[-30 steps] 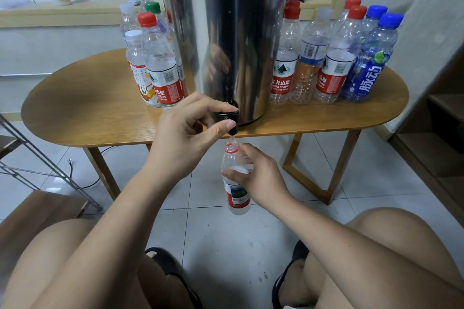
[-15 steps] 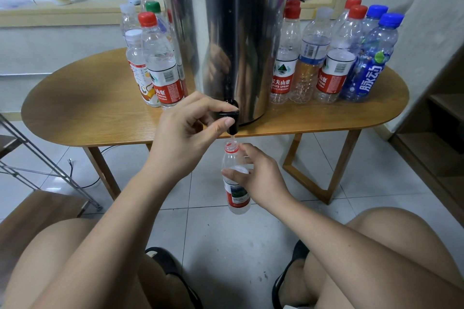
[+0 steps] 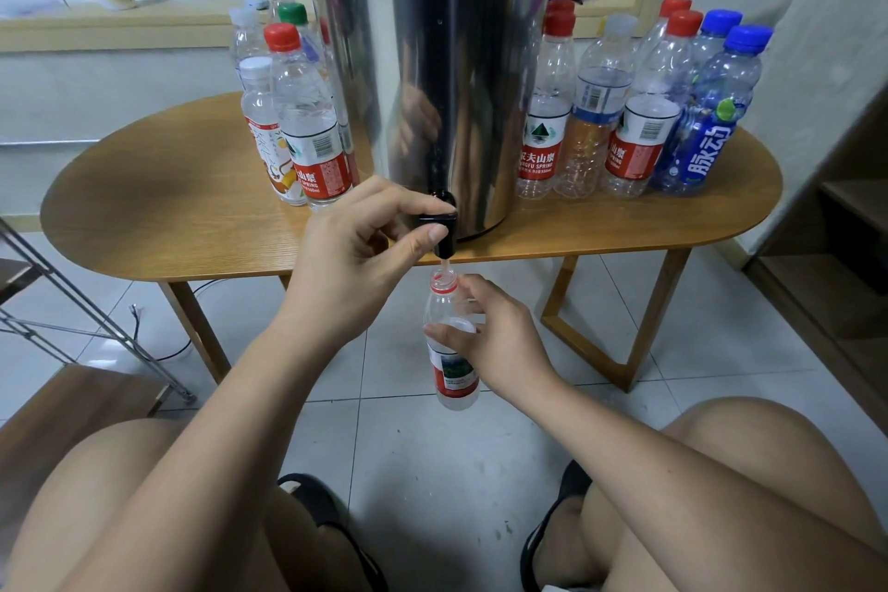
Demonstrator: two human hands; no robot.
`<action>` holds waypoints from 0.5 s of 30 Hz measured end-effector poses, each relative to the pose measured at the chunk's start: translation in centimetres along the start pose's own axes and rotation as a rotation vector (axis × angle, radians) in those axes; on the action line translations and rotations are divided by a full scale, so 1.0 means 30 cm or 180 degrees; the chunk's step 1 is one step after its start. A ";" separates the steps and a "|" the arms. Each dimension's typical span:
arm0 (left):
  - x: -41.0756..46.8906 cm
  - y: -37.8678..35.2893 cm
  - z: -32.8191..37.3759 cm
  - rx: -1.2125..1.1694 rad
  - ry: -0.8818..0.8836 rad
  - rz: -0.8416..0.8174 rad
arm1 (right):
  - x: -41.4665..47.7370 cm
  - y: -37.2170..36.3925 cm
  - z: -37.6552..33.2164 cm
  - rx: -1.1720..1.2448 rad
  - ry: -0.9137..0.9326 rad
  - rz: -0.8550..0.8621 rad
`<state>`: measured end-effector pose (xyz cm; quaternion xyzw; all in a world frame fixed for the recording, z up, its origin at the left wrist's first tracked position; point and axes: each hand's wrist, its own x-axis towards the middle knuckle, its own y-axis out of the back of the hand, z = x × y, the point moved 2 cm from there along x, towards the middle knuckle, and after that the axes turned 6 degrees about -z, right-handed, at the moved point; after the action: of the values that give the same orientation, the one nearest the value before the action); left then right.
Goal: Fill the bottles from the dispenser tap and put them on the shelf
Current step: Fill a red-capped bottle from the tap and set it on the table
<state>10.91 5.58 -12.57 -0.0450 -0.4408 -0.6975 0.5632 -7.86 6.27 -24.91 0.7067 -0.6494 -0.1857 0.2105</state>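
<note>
A tall steel dispenser (image 3: 447, 63) stands on the oval wooden table (image 3: 182, 207). Its black tap (image 3: 439, 226) juts over the front edge. My left hand (image 3: 355, 255) pinches the tap lever between thumb and forefinger. Below the spout my right hand (image 3: 495, 337) grips an uncapped clear bottle (image 3: 449, 351) with a red label, held upright with its mouth right under the tap. A thin stream of water runs into it. Capped bottles (image 3: 298, 125) stand left of the dispenser, and several empty-looking ones (image 3: 639, 111) stand to its right.
A wooden shelf unit (image 3: 841, 255) lies at the right edge. A metal frame (image 3: 72, 322) and a wooden board are at the left. My knees and sandalled feet are below, over the tiled floor (image 3: 432, 447). A window sill runs behind the table.
</note>
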 end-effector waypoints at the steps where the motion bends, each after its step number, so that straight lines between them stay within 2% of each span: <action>1: 0.000 0.000 -0.001 -0.0001 -0.0002 0.0000 | 0.000 0.000 0.000 -0.0004 -0.0001 0.0002; 15: 0.000 0.000 0.005 0.0005 -0.0029 0.0000 | -0.001 0.001 0.000 0.0054 0.0047 0.0008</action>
<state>10.85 5.69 -12.48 -0.0478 -0.4439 -0.6969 0.5613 -7.90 6.30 -24.89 0.7090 -0.6504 -0.1746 0.2095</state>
